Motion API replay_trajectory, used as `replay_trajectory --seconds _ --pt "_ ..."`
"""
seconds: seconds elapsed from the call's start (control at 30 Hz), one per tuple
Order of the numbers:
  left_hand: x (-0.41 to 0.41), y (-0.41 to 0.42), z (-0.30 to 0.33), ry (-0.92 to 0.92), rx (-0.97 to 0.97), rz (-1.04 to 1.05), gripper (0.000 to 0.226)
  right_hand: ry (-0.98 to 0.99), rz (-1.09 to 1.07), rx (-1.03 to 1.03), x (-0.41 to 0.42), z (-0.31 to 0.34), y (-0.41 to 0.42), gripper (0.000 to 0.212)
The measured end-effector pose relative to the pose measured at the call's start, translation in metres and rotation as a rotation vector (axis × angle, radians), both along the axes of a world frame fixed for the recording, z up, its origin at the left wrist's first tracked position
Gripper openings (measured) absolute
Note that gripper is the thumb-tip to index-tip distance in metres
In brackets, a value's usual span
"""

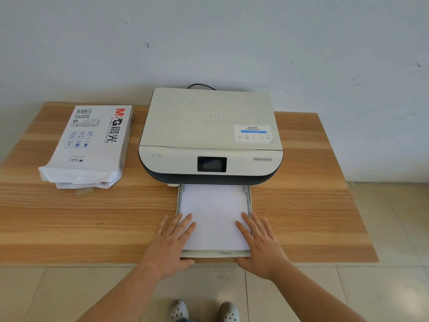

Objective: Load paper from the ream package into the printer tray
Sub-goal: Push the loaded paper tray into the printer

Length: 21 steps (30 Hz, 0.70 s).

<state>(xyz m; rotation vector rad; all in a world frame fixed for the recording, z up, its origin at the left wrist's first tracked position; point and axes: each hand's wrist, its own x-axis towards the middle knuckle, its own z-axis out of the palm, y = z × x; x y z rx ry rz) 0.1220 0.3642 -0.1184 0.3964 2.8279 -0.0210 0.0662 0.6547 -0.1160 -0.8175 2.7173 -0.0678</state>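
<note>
A white printer (pixel 210 135) stands at the middle of the wooden table (pixel 69 217), its paper tray (pixel 216 254) pulled out toward me. A stack of white paper (pixel 214 217) lies flat in the tray. My left hand (pixel 173 240) rests flat on the tray's left side, fingers spread over the paper's left edge. On the tray's right side lies my right hand (pixel 260 242), fingers spread, touching the paper's right edge. The ream package (pixel 90 145), white with red and black print, lies at the back left with its near end torn open.
A black cable (pixel 200 86) runs behind the printer along the white wall. The table's front edge runs just beneath the tray's end. Tiled floor and my two shoes (pixel 204 311) show below. Bare wood lies on both sides of the tray.
</note>
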Motion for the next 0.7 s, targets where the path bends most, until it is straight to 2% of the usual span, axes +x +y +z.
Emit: replay_trajectory --seconds 0.23,0.7 --pt "-0.005 -0.002 0.006 0.013 -0.034 0.035 0.093 0.005 0.025 0.020 -0.005 0.004 -0.007 0.090" --pt "-0.012 -0.002 0.011 0.051 -0.016 0.062 0.096 0.006 -0.059 0.040 -0.013 0.003 -0.015 0.104"
